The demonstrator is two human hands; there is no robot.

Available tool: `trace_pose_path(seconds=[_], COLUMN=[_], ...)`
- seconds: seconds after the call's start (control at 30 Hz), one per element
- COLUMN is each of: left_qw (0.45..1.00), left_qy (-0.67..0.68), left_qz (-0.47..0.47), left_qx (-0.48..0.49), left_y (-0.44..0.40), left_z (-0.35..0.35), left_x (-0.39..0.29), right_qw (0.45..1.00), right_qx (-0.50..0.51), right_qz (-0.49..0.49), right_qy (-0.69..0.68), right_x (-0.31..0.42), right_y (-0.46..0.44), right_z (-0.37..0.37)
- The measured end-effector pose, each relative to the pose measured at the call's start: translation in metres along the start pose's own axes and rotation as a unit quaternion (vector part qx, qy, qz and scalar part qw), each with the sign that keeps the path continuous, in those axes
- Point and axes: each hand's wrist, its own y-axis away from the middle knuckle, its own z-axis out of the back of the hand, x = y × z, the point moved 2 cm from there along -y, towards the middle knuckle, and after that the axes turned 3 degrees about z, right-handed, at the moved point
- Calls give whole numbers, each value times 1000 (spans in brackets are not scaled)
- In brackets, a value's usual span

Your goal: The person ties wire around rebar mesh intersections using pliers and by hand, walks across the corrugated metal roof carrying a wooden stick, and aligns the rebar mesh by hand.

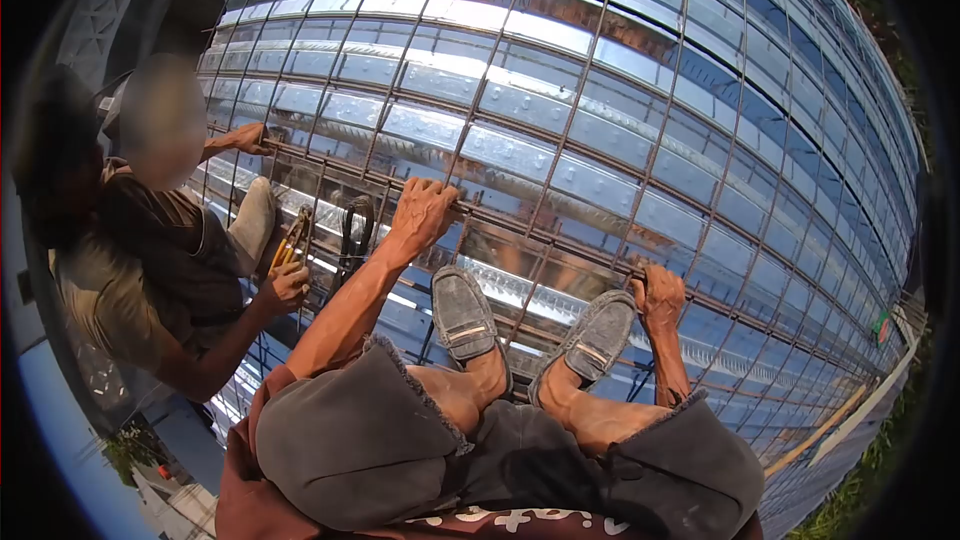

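Note:
My left hand (424, 216) is closed around a thin steel rebar (510, 224) of the mesh, in front of my left shoe. Beyond my right shoe, my right hand (660, 298) has its fingers curled over the same line of bars. The rusty rebar mesh (560, 145) lies over shiny ribbed metal decking (520, 100). Between my hands, my grey shoes (466, 314) rest on the mesh. A bundle of dark tie wire (356, 228) stands just left of my left forearm. The undersides of my fingers are hidden.
At the left a co-worker (170, 250) sits on the mesh, one hand holding yellow-handled pincers (292, 240) and the other hand (250, 138) on a bar. A wooden strip (820, 428) runs along the decking's right edge, with grass (860, 490) beyond it.

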Motion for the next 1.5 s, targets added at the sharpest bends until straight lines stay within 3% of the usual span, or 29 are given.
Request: trace_pose_path(seconds=[1.13, 1.27, 1.37, 1.5], left_qw=[1000, 999, 991, 996], left_qy=[13, 42, 74, 42], left_qz=[-2, -30, -106, -72], left_qx=[18, 14, -33, -3], left_y=[-4, -6, -4, -1], left_z=[5, 6, 0, -9], left_x=[-14, -14, -8, 8], right_qw=[998, 998, 999, 1000], right_qx=[-27, -39, -20, -25], right_qz=[-42, -20, -18, 2], right_qy=[-42, -33, -33, -16], right_x=[3, -7, -9, -11], right_y=[6, 9, 9, 12], right_z=[7, -4, -1, -9])
